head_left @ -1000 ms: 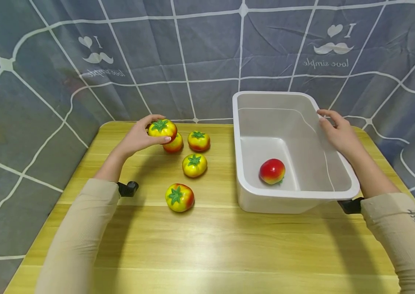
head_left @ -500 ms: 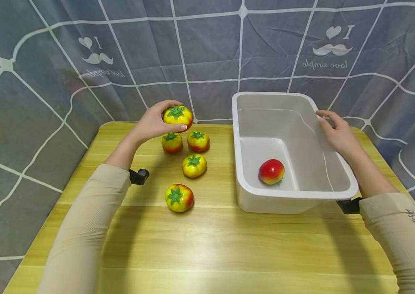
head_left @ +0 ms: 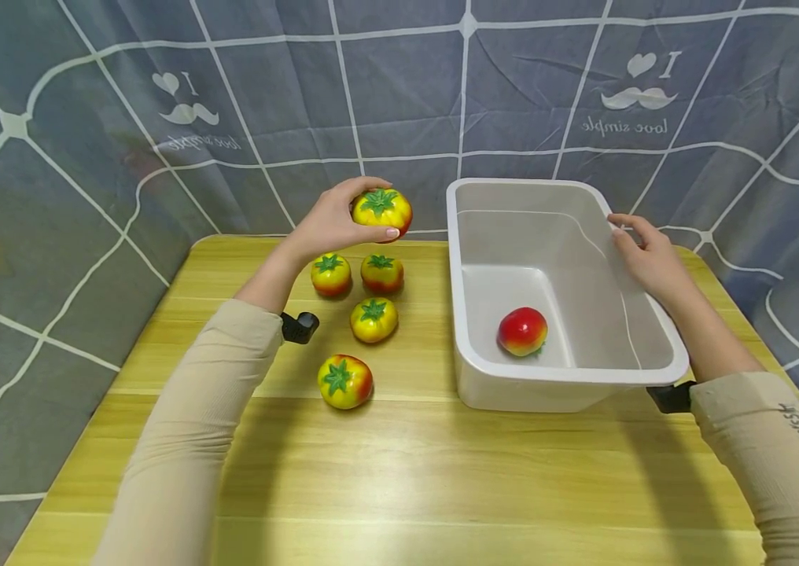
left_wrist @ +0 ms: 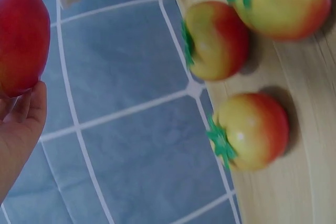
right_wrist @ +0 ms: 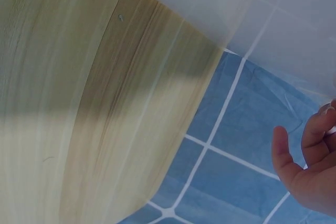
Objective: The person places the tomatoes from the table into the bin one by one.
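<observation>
My left hand (head_left: 334, 222) grips a yellow-and-red toy tomato (head_left: 388, 211) with a green leafy top, raised over the back of the table, left of the bin. In the left wrist view the held tomato's red underside shows above the fingertips (left_wrist: 37, 100). The right hand (head_left: 657, 259) holds the right rim of a deep white plastic bin (head_left: 576, 377); its curled fingers also appear at the edge of the right wrist view. Inside the bin lies one red toy tomato (head_left: 523, 328), leaf side turned away. Several similar tomatoes (head_left: 374, 318) sit on the table below the left hand.
The wooden table (head_left: 399, 487) has its back edge close to a grey-blue checked curtain (head_left: 406, 94). The nearest loose tomato (head_left: 346, 381) lies apart, toward the front. A black wrist mount (head_left: 300, 327) juts from the left sleeve.
My left hand has lifted its tomato and carried it right and back, passing above the two rear ones. The right hand stays on the bin rim.
</observation>
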A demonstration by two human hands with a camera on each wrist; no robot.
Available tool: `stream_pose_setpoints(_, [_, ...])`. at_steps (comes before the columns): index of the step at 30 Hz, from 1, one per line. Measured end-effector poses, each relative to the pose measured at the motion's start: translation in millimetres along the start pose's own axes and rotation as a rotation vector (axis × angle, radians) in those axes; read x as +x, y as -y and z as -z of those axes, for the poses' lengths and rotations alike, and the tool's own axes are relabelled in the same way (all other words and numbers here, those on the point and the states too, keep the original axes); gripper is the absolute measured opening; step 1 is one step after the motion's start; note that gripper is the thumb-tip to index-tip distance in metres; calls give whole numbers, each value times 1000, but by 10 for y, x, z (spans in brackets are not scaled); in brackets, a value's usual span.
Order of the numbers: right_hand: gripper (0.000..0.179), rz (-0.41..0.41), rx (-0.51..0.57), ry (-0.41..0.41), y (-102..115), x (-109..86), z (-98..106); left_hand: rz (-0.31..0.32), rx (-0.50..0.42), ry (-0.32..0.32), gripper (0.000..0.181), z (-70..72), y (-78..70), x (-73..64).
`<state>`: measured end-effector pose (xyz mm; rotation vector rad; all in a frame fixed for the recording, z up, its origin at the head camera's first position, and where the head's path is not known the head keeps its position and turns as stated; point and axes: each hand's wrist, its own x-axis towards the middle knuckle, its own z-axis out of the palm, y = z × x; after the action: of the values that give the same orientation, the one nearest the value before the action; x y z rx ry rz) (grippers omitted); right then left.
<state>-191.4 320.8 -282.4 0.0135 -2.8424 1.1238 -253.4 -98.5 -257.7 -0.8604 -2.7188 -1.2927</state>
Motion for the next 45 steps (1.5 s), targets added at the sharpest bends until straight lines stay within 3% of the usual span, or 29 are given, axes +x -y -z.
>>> stream_pose_setpoints(10, [51, -1, 16, -7, 2, -8, -6, -78, -4, 13, 61, -229, -213, 204])
stream_pose_setpoints(29, [51, -1, 15, -9, 28, 8, -35, -121, -11, 68, 65, -558, -513, 419])
stream_pose_setpoints(41, [51, -1, 22, -15, -29, 14, -21, -139, -82, 103, 64, -848, -630, 584])
stream_pose_setpoints(45, [50, 11, 16, -31, -32, 2, -11, -174, -114, 122, 62, -958, -657, 630])
